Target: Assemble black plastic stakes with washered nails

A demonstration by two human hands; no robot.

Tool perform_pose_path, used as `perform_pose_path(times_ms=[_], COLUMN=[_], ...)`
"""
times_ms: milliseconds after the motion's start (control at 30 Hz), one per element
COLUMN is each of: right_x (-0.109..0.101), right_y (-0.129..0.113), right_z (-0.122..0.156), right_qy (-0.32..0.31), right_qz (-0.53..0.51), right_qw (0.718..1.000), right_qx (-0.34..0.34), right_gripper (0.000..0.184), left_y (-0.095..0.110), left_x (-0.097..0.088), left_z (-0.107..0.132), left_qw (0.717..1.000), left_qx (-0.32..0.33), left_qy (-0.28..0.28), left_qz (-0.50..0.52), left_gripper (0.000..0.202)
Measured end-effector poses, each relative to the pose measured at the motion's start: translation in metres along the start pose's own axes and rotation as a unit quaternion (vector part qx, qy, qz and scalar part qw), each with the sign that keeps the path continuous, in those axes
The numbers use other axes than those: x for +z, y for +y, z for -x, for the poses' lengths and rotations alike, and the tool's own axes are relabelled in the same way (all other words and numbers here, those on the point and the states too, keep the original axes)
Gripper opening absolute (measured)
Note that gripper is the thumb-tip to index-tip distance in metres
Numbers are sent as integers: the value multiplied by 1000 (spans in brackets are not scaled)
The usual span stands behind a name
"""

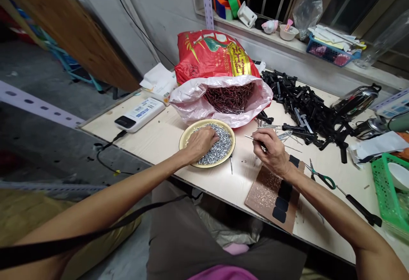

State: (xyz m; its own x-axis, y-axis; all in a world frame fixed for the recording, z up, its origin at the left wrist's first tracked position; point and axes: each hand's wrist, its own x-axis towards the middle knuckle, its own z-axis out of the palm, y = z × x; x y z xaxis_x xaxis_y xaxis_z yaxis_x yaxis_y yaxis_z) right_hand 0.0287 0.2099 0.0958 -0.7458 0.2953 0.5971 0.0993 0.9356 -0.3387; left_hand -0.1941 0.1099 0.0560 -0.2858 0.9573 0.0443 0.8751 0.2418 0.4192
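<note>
My left hand [202,142] reaches into a shallow cream bowl [183,143] full of small shiny metal pieces [220,149]. Its fingers are curled down among them, and whatever they pinch is hidden. To the right, my right hand [271,150] is closed around a thin metal rod [249,137], whose tip points left toward the bowl. Something dark shows under those fingers, too covered to name. Below that hand lies a brown board [263,190] with pale specks and several black rounded pads [281,204].
Behind the bowl, a red sack [207,54] gapes over many dark reddish thin rods [231,98]. Black parts [306,105] are heaped at the back right. Scissors [322,178], a black-handled tool [361,209] and a green basket [383,190] lie right; a white device [140,114] sits left.
</note>
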Motion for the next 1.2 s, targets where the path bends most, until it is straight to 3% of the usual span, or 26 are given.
perform_pose_path(times_ms=[100, 167, 233, 367, 433, 533, 700, 900, 1200], right_x=[2, 8, 17, 34, 38, 40, 38, 35, 35], right_y=[-19, -24, -27, -33, -39, -45, -50, -55, -64], right_z=[-9, -11, -11, -11, -13, -17, -19, -18, -12], right_qy=[41, 31, -2, -68, -80, -91, -106, -116, -115], right_qz=[-25, -37, -38, -12, 5, 26, 52, 75, 130], right_qw=[997, 996, 996, 994, 994, 993, 991, 988, 980], right_qx=[55, 73, 84, 84, 76, 66, 61, 72, 95], right_gripper=[17, 18, 20, 25, 27, 29, 28, 27, 18], left_y=[1, 1, 3, 9, 14, 19, 20, 20, 31], left_x=[-6, -11, -16, -23, -25, -28, -32, -31, -29], left_z=[-2, 1, 8, 25, 32, 38, 42, 47, 53], left_qw=[994, 973, 921, 779, 740, 716, 698, 713, 796], left_qx=[-28, -65, -112, -172, -184, -185, -170, -155, -95], left_qy=[23, 28, 11, -8, 2, 15, 19, 26, 107], left_qz=[102, 220, 374, 603, 646, 673, 696, 683, 588], left_gripper=[13, 13, 15, 32, 38, 41, 40, 42, 39])
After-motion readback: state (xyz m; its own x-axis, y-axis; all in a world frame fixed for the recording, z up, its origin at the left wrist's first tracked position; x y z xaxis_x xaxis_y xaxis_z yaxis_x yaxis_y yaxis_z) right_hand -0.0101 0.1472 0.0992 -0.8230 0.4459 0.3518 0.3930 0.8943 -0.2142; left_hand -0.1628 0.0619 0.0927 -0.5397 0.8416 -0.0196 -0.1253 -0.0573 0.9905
